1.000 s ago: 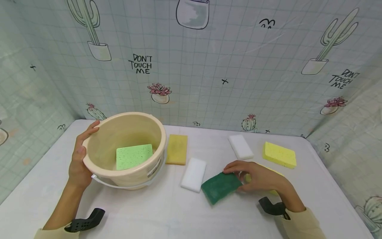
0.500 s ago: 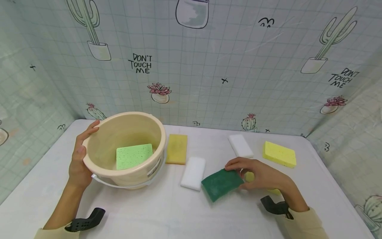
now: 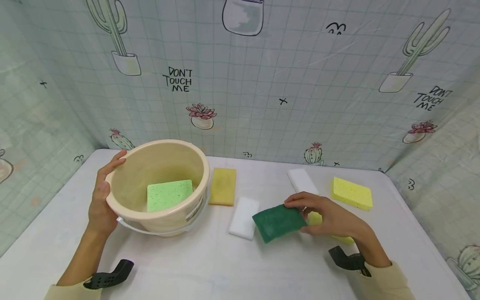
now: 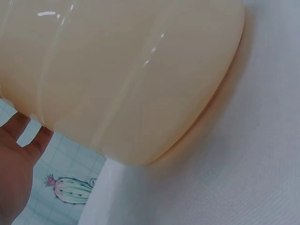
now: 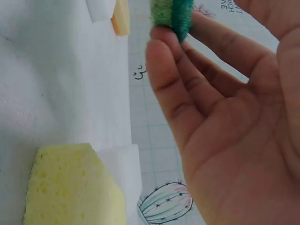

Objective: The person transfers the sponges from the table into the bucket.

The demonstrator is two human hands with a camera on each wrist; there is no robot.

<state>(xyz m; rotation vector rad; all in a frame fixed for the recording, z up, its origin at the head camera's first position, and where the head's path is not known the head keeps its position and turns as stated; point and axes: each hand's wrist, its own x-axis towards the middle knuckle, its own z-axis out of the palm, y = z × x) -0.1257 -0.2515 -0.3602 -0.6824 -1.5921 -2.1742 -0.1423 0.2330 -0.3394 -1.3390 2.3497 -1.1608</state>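
Note:
A cream bucket [image 3: 157, 154] with a white handle stands at the left. My left hand [image 3: 103, 200] holds it at the rim on its left side; in the left wrist view, fingers [image 4: 40, 140] lie against its outer wall. Inside the bucket rests a light green sponge [image 3: 168, 195]. My right hand [image 3: 330, 214] pinches a scouring sponge [image 3: 279, 223] by its right end, dark green face up. That sponge is tilted and raised off the table. In the right wrist view its light green foam layer [image 5: 161, 13] shows at the fingertips.
Between bucket and right hand lie a dark yellow sponge [image 3: 223, 186] and a white sponge [image 3: 244, 218]. Another white sponge [image 3: 301, 180] and a yellow sponge [image 3: 351, 193] lie farther back right. One more yellow sponge [image 5: 70, 187] sits partly hidden under the right hand.
The right hand has lifted the scouring sponge slightly up and away from the table, its near edge rising. The left hand and bucket stay in place.

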